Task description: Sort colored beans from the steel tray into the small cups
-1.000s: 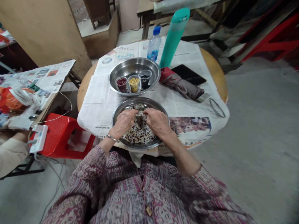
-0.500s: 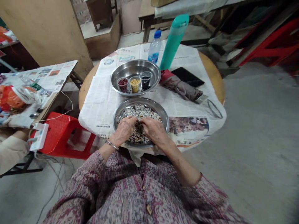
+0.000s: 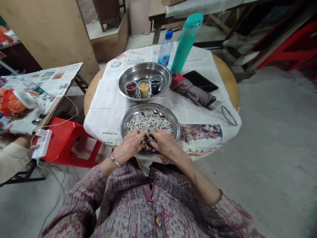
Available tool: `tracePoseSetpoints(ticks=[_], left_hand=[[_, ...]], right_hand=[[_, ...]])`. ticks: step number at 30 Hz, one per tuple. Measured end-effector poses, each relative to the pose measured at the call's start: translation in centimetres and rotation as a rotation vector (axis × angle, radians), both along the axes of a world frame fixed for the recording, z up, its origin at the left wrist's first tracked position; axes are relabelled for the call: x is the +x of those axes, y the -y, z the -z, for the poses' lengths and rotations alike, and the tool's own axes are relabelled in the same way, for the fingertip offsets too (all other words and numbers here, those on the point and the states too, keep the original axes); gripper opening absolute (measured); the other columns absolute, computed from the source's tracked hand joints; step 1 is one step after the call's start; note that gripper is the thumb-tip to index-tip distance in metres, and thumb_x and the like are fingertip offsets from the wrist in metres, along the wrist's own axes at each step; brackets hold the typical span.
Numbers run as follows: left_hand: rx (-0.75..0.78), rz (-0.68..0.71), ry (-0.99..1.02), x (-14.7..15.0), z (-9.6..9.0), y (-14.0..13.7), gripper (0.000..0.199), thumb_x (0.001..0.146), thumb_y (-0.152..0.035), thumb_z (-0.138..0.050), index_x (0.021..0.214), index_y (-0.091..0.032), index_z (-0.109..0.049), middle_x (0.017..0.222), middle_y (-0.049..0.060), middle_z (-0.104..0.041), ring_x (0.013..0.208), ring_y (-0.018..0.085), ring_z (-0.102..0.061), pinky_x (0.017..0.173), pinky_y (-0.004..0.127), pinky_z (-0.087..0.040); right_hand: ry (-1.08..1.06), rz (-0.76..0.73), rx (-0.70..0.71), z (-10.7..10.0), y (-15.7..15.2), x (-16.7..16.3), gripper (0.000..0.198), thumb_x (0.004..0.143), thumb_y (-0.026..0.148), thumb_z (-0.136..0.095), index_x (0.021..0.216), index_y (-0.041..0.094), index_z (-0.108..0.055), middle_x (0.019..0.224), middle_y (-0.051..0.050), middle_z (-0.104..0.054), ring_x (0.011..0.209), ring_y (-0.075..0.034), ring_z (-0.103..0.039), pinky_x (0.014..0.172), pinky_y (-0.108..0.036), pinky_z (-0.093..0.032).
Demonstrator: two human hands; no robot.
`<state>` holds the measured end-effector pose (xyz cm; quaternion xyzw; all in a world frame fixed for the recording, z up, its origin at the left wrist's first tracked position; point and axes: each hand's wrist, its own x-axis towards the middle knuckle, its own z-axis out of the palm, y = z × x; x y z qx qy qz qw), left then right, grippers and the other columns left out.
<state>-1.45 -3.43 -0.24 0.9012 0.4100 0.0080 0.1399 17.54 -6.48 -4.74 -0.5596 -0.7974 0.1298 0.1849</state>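
Observation:
My left hand [image 3: 131, 142] and my right hand [image 3: 163, 141] both reach into the nearer steel basin [image 3: 175, 124]. Small mixed grains [image 3: 150, 121] cover its bottom, mostly white with red, yellow and black bits; whether they are seeds or beads I cannot tell. The hands face each other at the basin's near side, thumbs and fingers apart, fingertips down in the mix. Behind stands a second steel basin [image 3: 138, 73] holding three clear cups: one with dark red bits [image 3: 131, 89], one with yellow bits [image 3: 144, 89], one with black bits [image 3: 155, 85].
Newspaper [image 3: 99, 109] covers the round table. At its back stand a plastic bottle [image 3: 165, 49] and a tall teal bottle [image 3: 185, 43]. A folded umbrella [image 3: 194, 92] and a black tablet [image 3: 200, 81] lie right. Left are a red stool [image 3: 64, 142], a power strip [image 3: 42, 143] and a person's sleeve [image 3: 12, 162].
My fingers have gone from being pinched together over a dark clump to being spread lower in the grains. Both hands have moved slightly down and toward me.

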Motion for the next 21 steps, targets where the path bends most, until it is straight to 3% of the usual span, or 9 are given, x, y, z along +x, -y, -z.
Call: tracePoseSetpoints(ticks=[5, 11, 14, 17, 21], left_hand=[[0.061, -0.06, 0.124, 2.1, 1.6, -2.6, 0.024, 0.089, -0.004, -0.047, 0.106, -0.017, -0.057, 0.102, 0.007, -0.062, 0.1, 0.021, -0.061, 0.095, 0.035, -0.052], [0.177, -0.171, 0.234, 2.1, 0.9, -4.9, 0.02, 0.094, -0.015, -0.053, 0.113, -0.019, -0.06, 0.112, 0.008, -0.061, 0.107, 0.021, -0.059, 0.098, 0.035, -0.051], [0.185, -0.192, 0.17, 1.6, 0.6, -4.9, 0.041, 0.087, -0.029, -0.07, 0.125, -0.021, -0.056, 0.127, 0.01, -0.054, 0.116, 0.027, -0.053, 0.1, 0.042, -0.05], [0.117, -0.124, 0.084, 1.4, 0.7, -4.7, 0.065, 0.075, -0.036, -0.082, 0.131, -0.023, -0.052, 0.135, 0.012, -0.048, 0.119, 0.032, -0.05, 0.1, 0.047, -0.05], [0.047, -0.047, 0.153, 1.9, 1.0, -4.8, 0.032, 0.087, -0.019, -0.066, 0.117, -0.017, -0.058, 0.118, 0.01, -0.057, 0.114, 0.025, -0.055, 0.103, 0.042, -0.048]], right_hand=[[-0.06, 0.129, -0.004, -0.1, -2.9, -0.7, 0.025, 0.09, 0.013, -0.045, 0.1, 0.017, -0.067, 0.1, -0.011, -0.072, 0.094, -0.023, -0.064, 0.086, -0.033, -0.046], [-0.069, 0.262, 0.086, -1.1, -4.5, 0.5, 0.03, 0.092, 0.019, -0.046, 0.113, 0.015, -0.067, 0.112, -0.014, -0.069, 0.106, -0.026, -0.06, 0.091, -0.037, -0.047], [0.002, 0.227, 0.066, -1.4, -4.3, 0.8, 0.032, 0.089, 0.028, -0.056, 0.116, 0.016, -0.066, 0.113, -0.014, -0.065, 0.106, -0.029, -0.057, 0.09, -0.04, -0.047], [0.027, 0.139, 0.026, -1.1, -4.3, 0.4, 0.034, 0.085, 0.028, -0.06, 0.117, 0.017, -0.064, 0.114, -0.013, -0.062, 0.105, -0.028, -0.055, 0.087, -0.039, -0.047], [-0.009, 0.117, 0.021, -0.2, -5.0, -0.7, 0.027, 0.085, 0.015, -0.05, 0.108, 0.014, -0.065, 0.106, -0.014, -0.065, 0.098, -0.025, -0.058, 0.086, -0.035, -0.046]])
